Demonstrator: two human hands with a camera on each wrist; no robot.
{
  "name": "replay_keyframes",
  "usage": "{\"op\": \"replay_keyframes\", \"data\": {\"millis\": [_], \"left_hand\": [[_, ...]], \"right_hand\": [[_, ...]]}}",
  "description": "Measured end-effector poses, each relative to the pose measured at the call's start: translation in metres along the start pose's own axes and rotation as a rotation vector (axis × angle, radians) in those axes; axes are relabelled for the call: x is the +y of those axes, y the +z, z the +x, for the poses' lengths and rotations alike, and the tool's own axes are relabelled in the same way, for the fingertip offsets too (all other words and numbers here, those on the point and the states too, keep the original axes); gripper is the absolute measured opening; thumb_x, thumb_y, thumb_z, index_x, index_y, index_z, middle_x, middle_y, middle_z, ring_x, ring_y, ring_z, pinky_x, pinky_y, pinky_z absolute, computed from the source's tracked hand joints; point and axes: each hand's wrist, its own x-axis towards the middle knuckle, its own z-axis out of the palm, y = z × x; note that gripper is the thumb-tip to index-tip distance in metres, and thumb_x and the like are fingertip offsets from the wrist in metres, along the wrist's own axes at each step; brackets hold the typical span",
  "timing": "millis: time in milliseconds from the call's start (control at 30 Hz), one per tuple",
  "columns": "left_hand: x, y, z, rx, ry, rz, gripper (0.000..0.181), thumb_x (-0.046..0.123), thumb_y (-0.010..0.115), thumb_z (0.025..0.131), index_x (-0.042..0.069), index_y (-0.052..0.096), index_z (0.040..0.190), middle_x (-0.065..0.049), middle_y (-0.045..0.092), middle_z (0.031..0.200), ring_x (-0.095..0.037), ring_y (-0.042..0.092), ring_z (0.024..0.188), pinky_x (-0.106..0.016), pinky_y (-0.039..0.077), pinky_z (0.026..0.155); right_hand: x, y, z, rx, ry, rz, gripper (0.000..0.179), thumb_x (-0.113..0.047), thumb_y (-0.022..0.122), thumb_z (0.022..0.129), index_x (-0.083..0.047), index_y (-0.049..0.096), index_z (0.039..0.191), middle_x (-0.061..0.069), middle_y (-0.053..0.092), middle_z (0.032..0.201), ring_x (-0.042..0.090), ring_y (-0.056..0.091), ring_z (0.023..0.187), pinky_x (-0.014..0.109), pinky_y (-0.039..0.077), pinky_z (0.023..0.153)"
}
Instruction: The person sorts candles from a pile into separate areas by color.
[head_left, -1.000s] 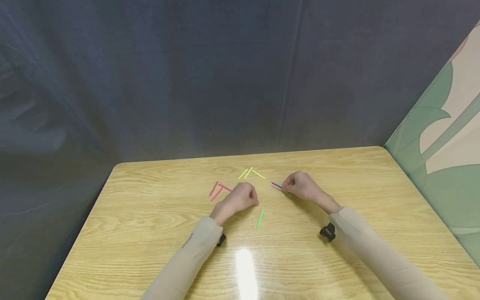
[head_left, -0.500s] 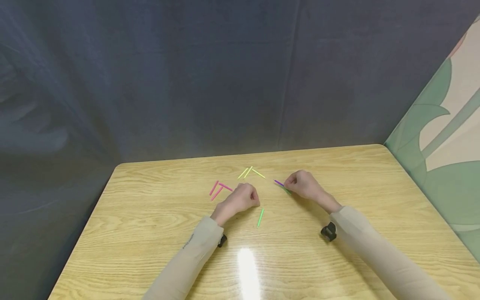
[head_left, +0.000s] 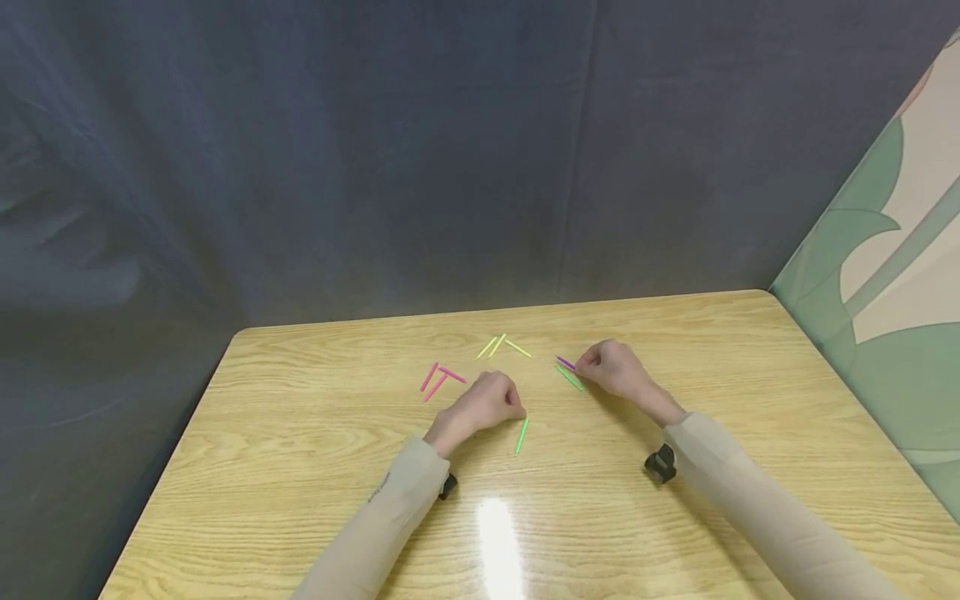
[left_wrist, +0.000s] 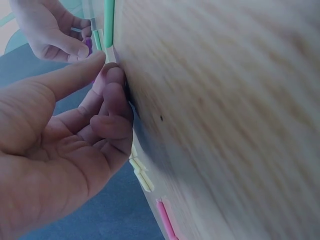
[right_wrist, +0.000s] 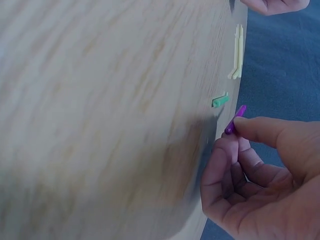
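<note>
My right hand (head_left: 615,369) pinches a small purple stick (right_wrist: 236,119) between thumb and fingertips, holding it just over the table. Beside it a green stick (head_left: 569,378) lies slanted on the wood. A second green stick (head_left: 522,437) lies nearer the front, and the fingertips of my left hand (head_left: 483,400) are right at its far end. In the left wrist view, thumb and forefinger come close together with nothing visible between them, the other fingers loosely curled.
Three pink sticks (head_left: 435,388) lie left of the left hand. Behind it are three yellow sticks (head_left: 497,346), one slanting apart. The wooden table (head_left: 262,450) ends at a dark curtain (head_left: 420,167) at the back. A patterned panel (head_left: 900,292) stands on the right.
The right hand has shifted slightly right with the purple stick, which has come off the green stick it overlapped. My left hand has moved slightly toward the near green stick's far end.
</note>
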Motion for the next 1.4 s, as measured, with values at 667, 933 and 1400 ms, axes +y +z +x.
{"op": "replay_keyframes", "data": {"millis": [667, 933, 1400], "left_hand": [[-0.003, 0.000, -0.012, -0.030, -0.005, -0.025, 0.020, 0.014, 0.074, 0.085, 0.006, 0.068, 0.068, 0.007, 0.056, 0.061, -0.005, 0.042, 0.053, -0.019, 0.037, 0.053], [-0.001, 0.005, -0.017, -0.034, 0.004, -0.013, 0.025, 0.016, 0.077, 0.083, 0.007, 0.066, 0.062, 0.008, 0.055, 0.059, -0.005, 0.040, 0.053, -0.019, 0.036, 0.053], [0.002, 0.009, -0.024, -0.079, -0.024, -0.003, 0.025, 0.018, 0.080, 0.079, 0.011, 0.064, 0.062, 0.007, 0.058, 0.060, -0.005, 0.043, 0.053, -0.020, 0.040, 0.054]], "right_hand": [[0.002, 0.001, -0.004, 0.019, -0.002, -0.008, 0.012, -0.001, 0.064, 0.087, 0.007, 0.071, 0.083, 0.015, 0.070, 0.079, 0.012, 0.052, 0.058, 0.026, 0.043, 0.056], [0.002, 0.001, -0.005, 0.018, 0.004, 0.000, 0.012, 0.000, 0.063, 0.087, 0.006, 0.072, 0.082, 0.013, 0.070, 0.077, 0.011, 0.049, 0.054, 0.024, 0.041, 0.051], [0.002, 0.003, -0.003, 0.025, 0.022, 0.004, 0.011, -0.002, 0.066, 0.087, 0.006, 0.072, 0.084, 0.012, 0.070, 0.077, 0.010, 0.047, 0.053, 0.024, 0.040, 0.051]]}}
